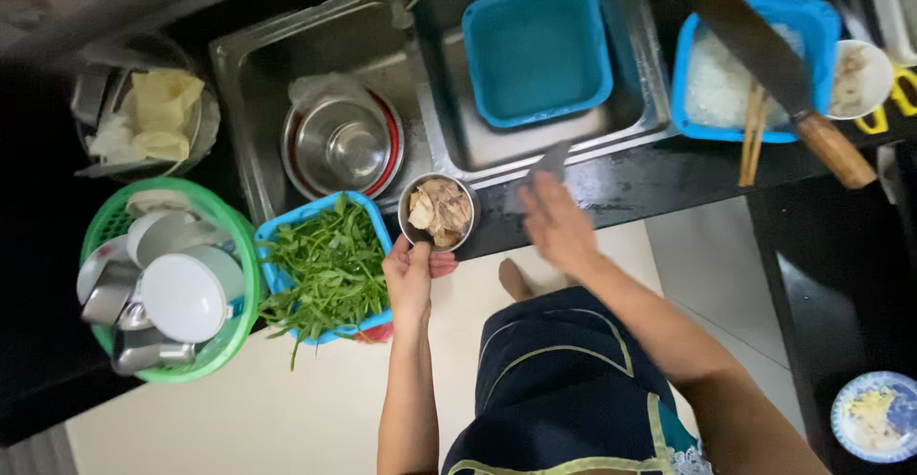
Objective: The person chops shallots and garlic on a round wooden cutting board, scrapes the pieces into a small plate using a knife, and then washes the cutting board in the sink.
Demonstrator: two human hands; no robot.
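Note:
My left hand [413, 272] grips the near rim of a small steel bowl [438, 211] of pale sliced pieces, which rests on the sink's front edge. My right hand [557, 224] is motion-blurred just right of the bowl, over the dark counter edge, and holds a small grey flat object [546, 165] whose kind I cannot tell. A blue basket of leafy greens [330, 265] stands directly left of the bowl.
A double steel sink [435, 126] holds nested steel bowls [342, 141] and a blue square tub [537, 47]. Right: a blue basket of white noodles [731, 79] with chopsticks, and a cleaver [778, 69]. Left: a green basket of dishes [167, 279].

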